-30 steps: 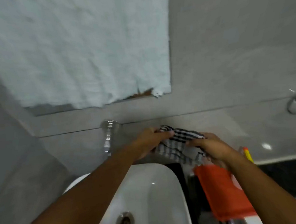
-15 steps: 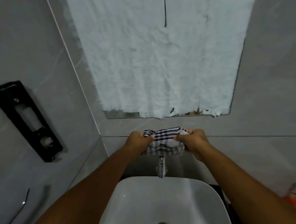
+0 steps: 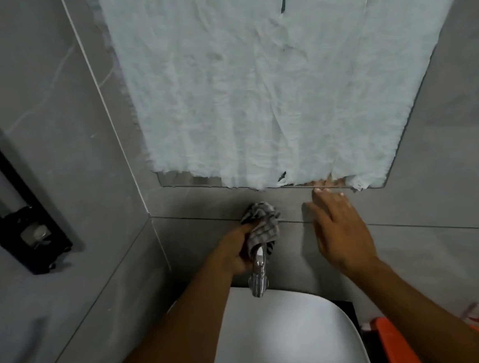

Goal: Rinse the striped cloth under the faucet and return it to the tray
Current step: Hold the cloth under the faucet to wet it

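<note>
Striped cloth (image 3: 261, 226): we see it bunched into a small grey lump with darker stripes, in the middle of the frame, in front of the grey wall tiles; one end hangs down just above the faucet (image 3: 259, 277).
Left hand (image 3: 239, 253): our fingers are closed tightly around the lower part of the cloth; the hand is at the left side of the faucet, and we cannot tell if it touches the metal.
Right hand (image 3: 338, 230): our fingers are spread apart and hold nothing; the palm faces the wall tiles, right of centre, and the fingertips (image 3: 325, 192) reach close to the lower edge of the mirror (image 3: 456, 78). We cannot tell if the hand presses on the wall.
Cloth and hands: the cloth rises out of the top of our left fist, and it is near the right hand but apart from it.
Faucet and sink: the chrome faucet points down over the white sink (image 3: 290, 331) in the lower centre; we cannot see running water.
Tray (image 3: 394, 342): an orange edge shows in the lower right of the frame, well apart from the cloth.
Mirror cover: pale, wrinkled paper (image 3: 251, 77) hides most of the mirror in the upper part of the frame.
</note>
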Demonstrator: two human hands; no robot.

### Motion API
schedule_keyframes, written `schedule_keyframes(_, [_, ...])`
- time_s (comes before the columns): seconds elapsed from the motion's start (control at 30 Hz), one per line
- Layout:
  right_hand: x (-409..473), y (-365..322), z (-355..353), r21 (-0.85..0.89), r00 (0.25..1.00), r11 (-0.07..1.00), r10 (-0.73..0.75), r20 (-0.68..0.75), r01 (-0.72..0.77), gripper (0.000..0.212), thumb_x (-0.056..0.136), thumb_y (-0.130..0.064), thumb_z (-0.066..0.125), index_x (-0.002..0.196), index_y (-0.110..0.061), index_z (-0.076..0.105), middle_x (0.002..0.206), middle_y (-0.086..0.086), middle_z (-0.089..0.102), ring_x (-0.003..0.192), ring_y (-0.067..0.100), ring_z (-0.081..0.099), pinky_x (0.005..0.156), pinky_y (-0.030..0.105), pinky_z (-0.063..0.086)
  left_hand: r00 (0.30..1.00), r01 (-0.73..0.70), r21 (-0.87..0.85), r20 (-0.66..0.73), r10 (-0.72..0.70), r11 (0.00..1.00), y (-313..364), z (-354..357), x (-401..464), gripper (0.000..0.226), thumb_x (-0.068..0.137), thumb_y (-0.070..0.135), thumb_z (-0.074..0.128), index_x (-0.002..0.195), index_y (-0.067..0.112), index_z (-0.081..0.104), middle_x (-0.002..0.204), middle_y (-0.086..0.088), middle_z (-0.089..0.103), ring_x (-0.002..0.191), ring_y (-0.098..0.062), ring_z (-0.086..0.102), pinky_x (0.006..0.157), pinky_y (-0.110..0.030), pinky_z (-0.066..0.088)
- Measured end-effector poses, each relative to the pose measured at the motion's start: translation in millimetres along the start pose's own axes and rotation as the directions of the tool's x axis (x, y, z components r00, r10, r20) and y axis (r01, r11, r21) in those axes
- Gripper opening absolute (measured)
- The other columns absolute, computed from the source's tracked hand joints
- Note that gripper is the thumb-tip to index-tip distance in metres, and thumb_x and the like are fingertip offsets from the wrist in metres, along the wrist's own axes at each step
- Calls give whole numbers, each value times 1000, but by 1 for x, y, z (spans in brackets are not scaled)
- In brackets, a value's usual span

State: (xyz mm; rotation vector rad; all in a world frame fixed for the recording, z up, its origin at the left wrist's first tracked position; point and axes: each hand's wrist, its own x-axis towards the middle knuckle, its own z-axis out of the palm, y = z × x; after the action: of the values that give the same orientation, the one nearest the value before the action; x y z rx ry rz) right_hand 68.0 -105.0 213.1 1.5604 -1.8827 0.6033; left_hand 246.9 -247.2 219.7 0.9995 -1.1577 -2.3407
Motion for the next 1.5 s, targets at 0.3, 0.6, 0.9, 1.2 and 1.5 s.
schedule_keyframes(0.3, [-18,34,45,-260,982,949,-152,114,178,78,93,-38,45,156,-13,7,165,12,6,154,30,-2,125,48,-4,833,23,855,-303,463,518,5,29,10,34,74,38,77,97,13,76,93,-8,76,88,-26,72,79,-35,56])
schedule_keyframes(0.6, [-18,32,57,-280,986,945,-158,60,168,81,90,-41,44,156,-13,6,166,12,-13,153,31,-8,124,51,-7,980,184,60,62,-188,981,17,4,3,20,86,18,66,80,6,80,79,-8,81,69,-21,77,70,-32,58])
schedule_keyframes(0.9, [-15,26,40,-280,982,945,-136,135,169,80,85,-37,46,153,-9,16,161,17,15,153,31,-10,122,53,-3,777,-33,960,-151,611,279,-54,24,-36,53,91,28,65,139,12,49,128,-7,64,113,-22,63,97,-35,54])
schedule_keyframes(1.2, [-16,20,33,-278,980,949,-107,167,151,81,85,-37,47,154,-9,15,162,17,11,152,34,-3,123,53,-3,993,-118,-411,-53,105,904,-110,-14,-61,26,86,22,56,99,5,71,80,-20,71,66,-30,67,58,-37,58])
schedule_keyframes(1.5, [-15,26,33,-283,979,942,-146,144,182,80,84,-33,54,152,-9,20,160,18,15,149,37,11,121,53,2,946,-161,-25,-289,147,987,-103,-5,-50,47,101,37,41,117,-1,65,84,-7,65,74,-18,61,73,-32,50])
